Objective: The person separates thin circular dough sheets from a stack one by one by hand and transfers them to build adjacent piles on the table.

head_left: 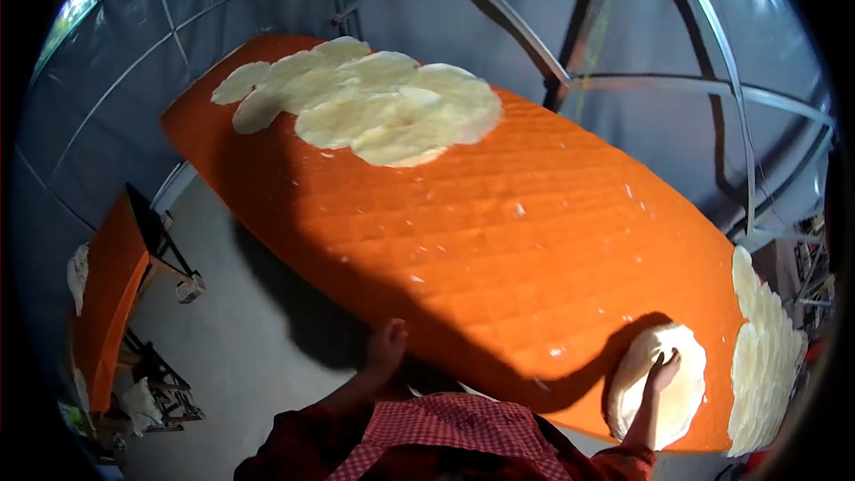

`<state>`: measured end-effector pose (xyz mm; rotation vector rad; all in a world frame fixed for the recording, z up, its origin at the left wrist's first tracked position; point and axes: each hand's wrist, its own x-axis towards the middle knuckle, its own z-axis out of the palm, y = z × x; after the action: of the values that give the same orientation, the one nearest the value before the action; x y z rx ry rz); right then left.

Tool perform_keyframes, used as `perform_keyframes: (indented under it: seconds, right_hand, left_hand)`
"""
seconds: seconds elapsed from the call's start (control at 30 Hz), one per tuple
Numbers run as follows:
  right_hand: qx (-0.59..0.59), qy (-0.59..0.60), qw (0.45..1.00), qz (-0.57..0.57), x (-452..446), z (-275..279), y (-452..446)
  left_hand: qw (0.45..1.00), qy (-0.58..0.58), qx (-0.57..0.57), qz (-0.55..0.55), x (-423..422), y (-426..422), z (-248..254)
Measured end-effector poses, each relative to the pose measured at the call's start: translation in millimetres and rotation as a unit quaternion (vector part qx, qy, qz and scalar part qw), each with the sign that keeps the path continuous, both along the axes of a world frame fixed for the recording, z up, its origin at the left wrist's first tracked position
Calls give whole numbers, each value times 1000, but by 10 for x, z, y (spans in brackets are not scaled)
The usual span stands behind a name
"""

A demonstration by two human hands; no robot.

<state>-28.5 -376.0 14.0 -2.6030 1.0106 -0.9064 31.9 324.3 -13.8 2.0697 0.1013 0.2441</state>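
Observation:
On the orange-covered table's near right end stands a thick, round stack of thin pale flatbreads [634,385]. My right hand [662,372] reaches onto the top of this stack, its fingers a little apart and touching the upper sheet. Whether the fingertips pinch that sheet I cannot tell for sure. My left hand [386,347] hangs in front of me by the table's near edge, with its fingers curled in. I see nothing in it. Overlapping flatbreads [401,111] lie spread out at the table's far left part.
More overlapping flatbreads [764,361] lie beyond the stack at the right. White scraps dot the orange tabletop [499,249]. A second orange table [111,294] stands at the left across the grey floor [205,365]. Metal poles [659,82] and grey sheeting rise behind the table.

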Motion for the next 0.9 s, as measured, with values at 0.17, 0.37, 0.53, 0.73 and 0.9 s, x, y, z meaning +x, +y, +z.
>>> perform_keyframes:
  seconds: [0.17, 0.37, 0.53, 0.73, 0.9]
  right_hand:
    - [387, 40, 913, 121, 1182, -367, 2035]
    - [407, 124, 782, 456, 3496, 205, 4236]
    - [597, 183, 605, 494, 4933, 649, 7063]
    - [628, 271, 382, 621, 5907, 176, 10297]
    - [619, 291, 470, 558, 6950, 104, 12418]
  left_hand:
    - [991, -73, 40, 105, 1195, 1849, 243]
    - [983, -88, 149, 64, 2207, 3315, 53]
    - [977, -23, 211, 35, 2426, 4318, 99]
    - [944, 63, 254, 200, 3560, 6648, 90]
    - [919, 1, 312, 239, 4835, 8527, -346]
